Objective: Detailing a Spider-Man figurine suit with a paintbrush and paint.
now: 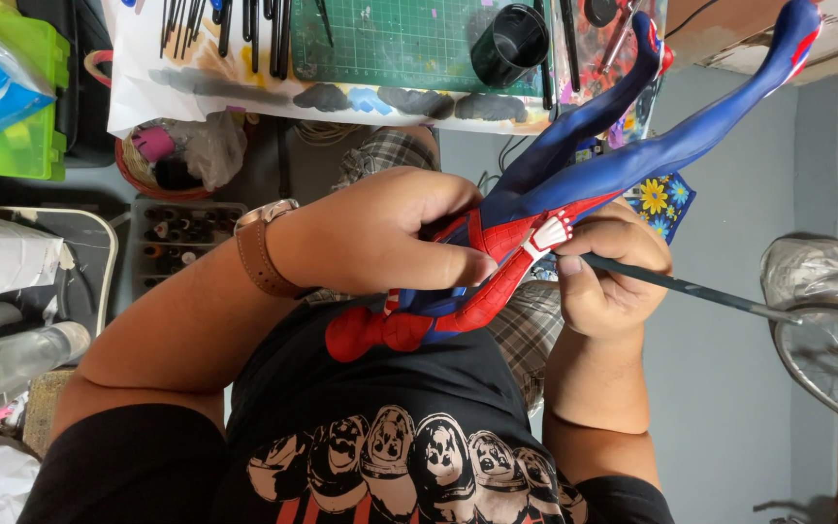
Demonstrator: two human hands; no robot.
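My left hand (380, 233), with a brown-strapped watch on its wrist, is closed around the torso of a red and blue action figure (574, 175). The figure lies across my lap, its blue legs reaching up to the top right and its red head near my black shirt. My right hand (608, 277) grips a thin dark paintbrush (700, 289). The brush tip touches a white patch (547, 235) on the figure's forearm. The brush handle sticks out to the right.
At the top, the table edge holds a green cutting mat (390, 39), a black cup (508, 44), several dark brushes (244, 24) and paint-smeared paper. A green plastic box (21, 116), a basket (162, 160) and a tray of paint bottles (181, 243) sit at left. A bicycle wheel (826, 359) stands at right.
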